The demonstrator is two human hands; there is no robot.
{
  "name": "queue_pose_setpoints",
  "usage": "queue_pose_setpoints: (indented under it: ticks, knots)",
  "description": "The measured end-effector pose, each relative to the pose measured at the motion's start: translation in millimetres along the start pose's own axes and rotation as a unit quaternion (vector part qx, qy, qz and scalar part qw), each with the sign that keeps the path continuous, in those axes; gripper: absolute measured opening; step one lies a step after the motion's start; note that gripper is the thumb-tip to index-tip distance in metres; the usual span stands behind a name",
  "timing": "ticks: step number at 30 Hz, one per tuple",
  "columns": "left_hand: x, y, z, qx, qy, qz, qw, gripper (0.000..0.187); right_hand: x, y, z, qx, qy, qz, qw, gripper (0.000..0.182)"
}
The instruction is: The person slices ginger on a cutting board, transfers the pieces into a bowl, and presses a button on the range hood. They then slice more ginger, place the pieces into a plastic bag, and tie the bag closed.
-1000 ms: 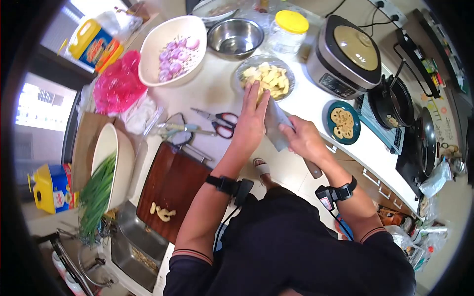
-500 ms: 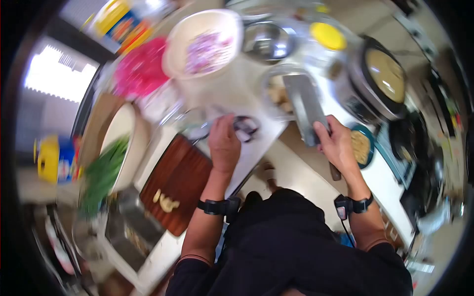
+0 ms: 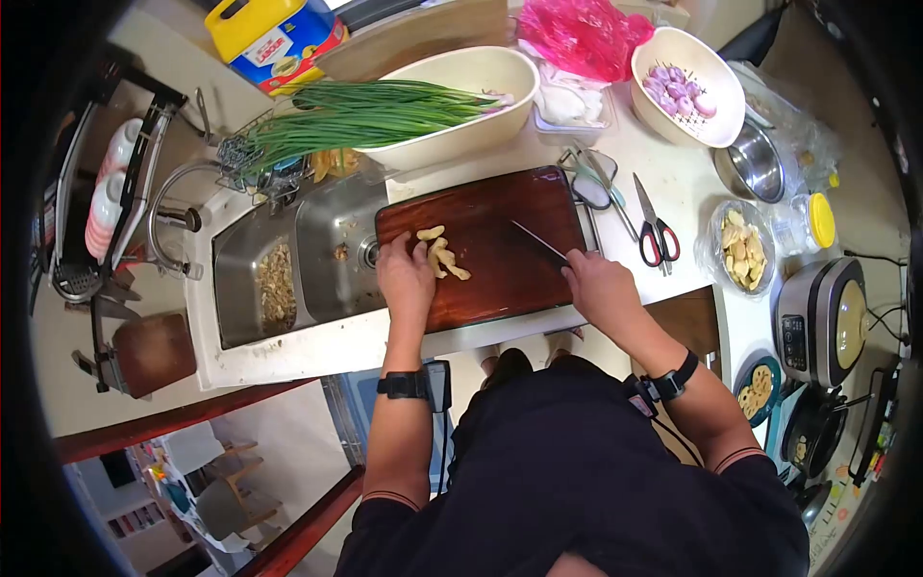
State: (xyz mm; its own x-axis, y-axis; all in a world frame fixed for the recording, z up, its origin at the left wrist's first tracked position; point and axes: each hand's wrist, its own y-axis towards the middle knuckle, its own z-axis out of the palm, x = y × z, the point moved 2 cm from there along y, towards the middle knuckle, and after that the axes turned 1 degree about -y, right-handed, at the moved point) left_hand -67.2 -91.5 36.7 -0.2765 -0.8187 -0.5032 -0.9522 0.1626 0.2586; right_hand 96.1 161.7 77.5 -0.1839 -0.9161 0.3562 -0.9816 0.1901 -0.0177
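Observation:
Several pieces of peeled ginger lie on the left part of the dark red cutting board. At the board's left edge, my left hand has its fingers apart beside the ginger, with nothing in its grasp. My right hand is closed round the handle of a knife, over the board's right side. The knife blade appears thin, seen nearly edge-on, and points up and left.
Left of the board is a double sink with scraps. Behind stands a basin of green stalks. Scissors, a colander of shallots, a bowl and a cooker are to the right.
The view has swung left, towards the board and sink. My left hand has come to the ginger, and my right hand has brought the knife over the board.

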Motion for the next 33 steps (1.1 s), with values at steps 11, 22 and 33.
queue_pose_setpoints:
  ticks: [11,22,33]
  knots:
    - [26.8,58.3,30.5,0.199,0.053,0.171,0.964,0.02,-0.6,3.3,18.9,0.062,0.037,0.032,0.997,0.02]
    - [-81.5,-30.2,55.9,0.292,-0.394,-0.225,0.842,0.023,17.7,-2.8,16.3,-0.016,0.122,0.079,0.989,0.019]
    - [-74.4,-42.5,68.5,0.252,-0.406,-0.221,0.85,0.019,27.0,-0.9,32.3,0.044,0.093,0.068,0.992,0.014]
